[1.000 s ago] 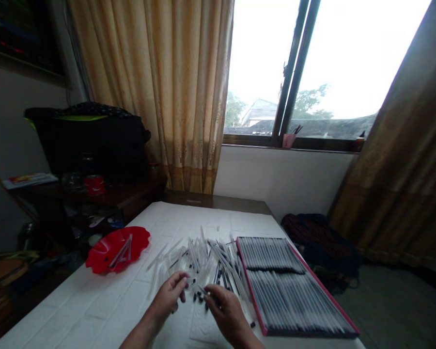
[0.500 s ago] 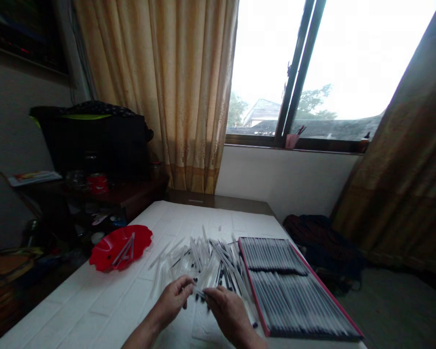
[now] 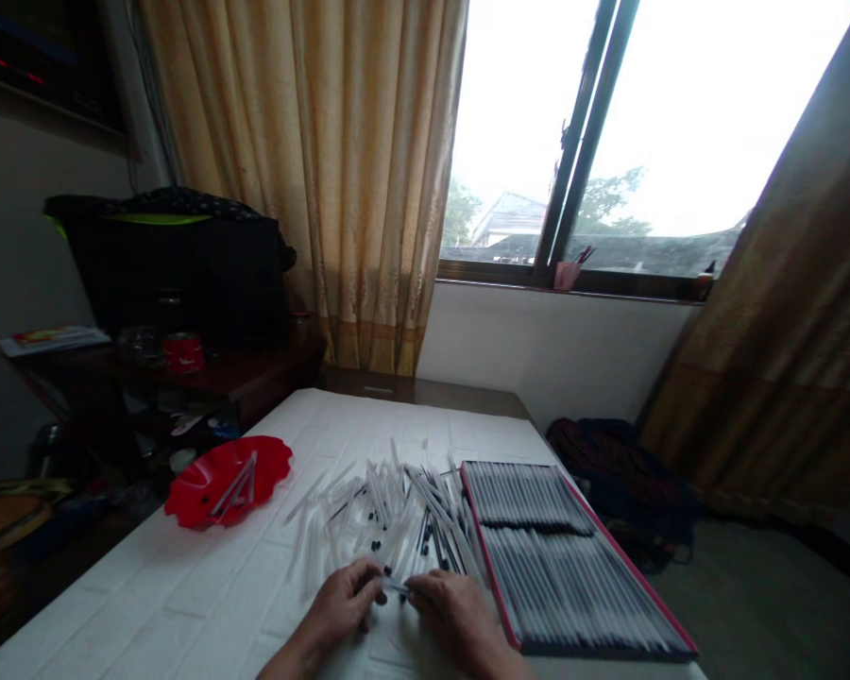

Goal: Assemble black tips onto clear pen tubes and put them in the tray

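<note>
Pinching slim tube: left hand, right hand; both grips lower than before.

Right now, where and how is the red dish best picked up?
Probably by the left rim of the red dish, coming from the left, thumb inside and fingers beneath: that wavy edge is bare and flared, while the clear tubes lie toward the middle and right.

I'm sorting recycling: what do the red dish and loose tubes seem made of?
Red dish: probably smooth plastic, given its even colour and thin wavy rim.
Loose tubes: likely clear plastic, since they look translucent; blur hides their exact finish.
</note>
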Demonstrator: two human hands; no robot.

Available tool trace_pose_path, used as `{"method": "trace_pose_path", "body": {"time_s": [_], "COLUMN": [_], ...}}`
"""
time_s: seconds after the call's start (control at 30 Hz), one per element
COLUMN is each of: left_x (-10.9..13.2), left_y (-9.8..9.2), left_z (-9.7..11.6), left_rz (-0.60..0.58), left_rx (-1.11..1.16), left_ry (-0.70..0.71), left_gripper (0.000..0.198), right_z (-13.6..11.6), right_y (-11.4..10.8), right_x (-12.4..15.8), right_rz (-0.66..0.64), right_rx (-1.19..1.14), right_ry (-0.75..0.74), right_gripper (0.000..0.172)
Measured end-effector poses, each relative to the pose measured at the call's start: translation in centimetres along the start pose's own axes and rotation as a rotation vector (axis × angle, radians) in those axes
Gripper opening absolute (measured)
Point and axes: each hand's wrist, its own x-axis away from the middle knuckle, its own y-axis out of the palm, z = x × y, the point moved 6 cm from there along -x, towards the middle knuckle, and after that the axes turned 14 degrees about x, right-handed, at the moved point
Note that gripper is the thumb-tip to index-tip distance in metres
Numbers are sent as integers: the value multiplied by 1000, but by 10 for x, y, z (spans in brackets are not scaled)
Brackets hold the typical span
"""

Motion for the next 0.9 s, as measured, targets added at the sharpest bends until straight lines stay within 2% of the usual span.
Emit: {"method": "trace_pose_path", "body": {"time_s": [0.17,0.37,0.63,0.8,0.9], "left_x": [-1,-4,-8,-10,-11], "left_y": [1,2,1,0,0], "left_z": [-2,-7,-16,-12,-9], "left_rz": [27,55,40,22,12], "left_rx": [21,70,71,71,67], "left_ry": [-51,-132,-152,-136,-116], "left_gripper": [37,36,35,38,43], "right_z": [-4,-5,-4,-4,-2], "right_y": [10,10,17,21,18], "right_x": [-1,-2,-6,-8,-7], "right_rz": [28,43,19,-28,-1], "right_rx": [65,96,108,93,33], "right_ry": [-15,-35,-49,-11,38], "right_gripper": [19,21,22,27,29]}}
